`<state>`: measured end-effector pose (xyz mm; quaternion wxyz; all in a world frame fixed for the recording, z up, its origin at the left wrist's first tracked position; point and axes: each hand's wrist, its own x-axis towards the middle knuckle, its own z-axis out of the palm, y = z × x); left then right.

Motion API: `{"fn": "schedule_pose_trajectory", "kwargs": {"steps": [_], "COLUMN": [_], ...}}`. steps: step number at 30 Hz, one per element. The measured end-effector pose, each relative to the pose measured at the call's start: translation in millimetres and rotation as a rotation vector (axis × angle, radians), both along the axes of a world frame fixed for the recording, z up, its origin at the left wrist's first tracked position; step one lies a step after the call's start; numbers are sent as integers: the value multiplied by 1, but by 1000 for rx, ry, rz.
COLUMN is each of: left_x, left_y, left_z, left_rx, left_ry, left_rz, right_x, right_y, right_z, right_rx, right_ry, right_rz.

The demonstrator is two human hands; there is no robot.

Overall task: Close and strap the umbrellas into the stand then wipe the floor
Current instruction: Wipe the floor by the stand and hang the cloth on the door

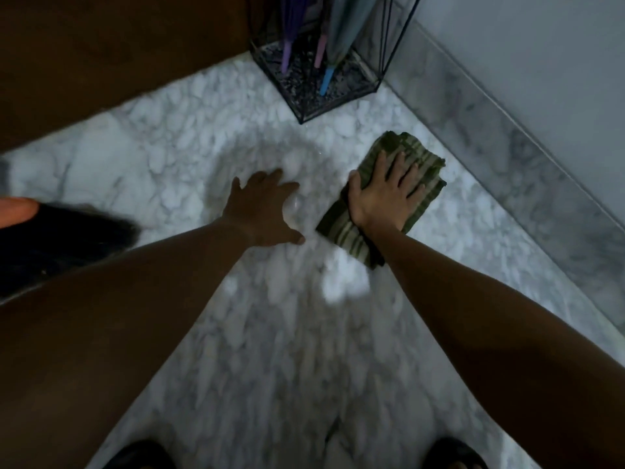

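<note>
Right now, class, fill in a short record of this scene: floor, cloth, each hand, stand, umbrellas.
floor: white marble
cloth: green striped, folded, flat on the floor
right hand: fingers straight, pressing the cloth
left hand: fingers spread, holds nothing, beside the cloth
stand: black wire, in the corner
umbrellas: closed, tips down in the stand; straps not visible

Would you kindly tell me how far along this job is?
Closed umbrellas already stand in the wire stand; straps unseen. The right hand presses the striped cloth on the marble floor, left hand open beside it. Wiping the rest of the floor seems left.
</note>
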<state>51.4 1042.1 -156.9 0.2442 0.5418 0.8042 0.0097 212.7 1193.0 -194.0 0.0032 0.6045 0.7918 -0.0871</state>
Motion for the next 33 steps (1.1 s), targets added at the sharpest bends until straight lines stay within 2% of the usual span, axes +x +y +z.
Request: {"fn": "schedule_pose_trajectory", "kwargs": {"steps": [3,6,10,14,20,23,26,28,30,33], "left_x": [-11,-15,-23,-41,-47,-42,-45,-49,-49,-38], "left_y": [-8,-24,-53,-72,-77,-72,-69,-70,-72,-72], "left_z": [-8,-20,-24,-8,-1,10,21,32,57,121], "left_rx": [101,258,455,435,392,427,363,211,67,44], "left_ry": [-67,-157,-251,-318,-449,-501,-430,-399,-405,-484], "left_rz": [2,49,231,402,475,570,559,484,376,268], "right_x": [-31,-67,-100,-98,-82,-71,-55,-49,-48,-48], "right_y": [10,3,-26,-37,-110,-129,-119,-106,-91,-74], "right_z": [0,1,-1,0,-5,-10,-5,10,46,135], "right_rx": [3,-8,5,11,2,-12,-95,-246,-395,-602], "right_ry": [-14,0,-5,-37,57,144,275,388,463,487], "right_rz": [77,265,484,578,971,1066,1188,1177,1004,740]}}
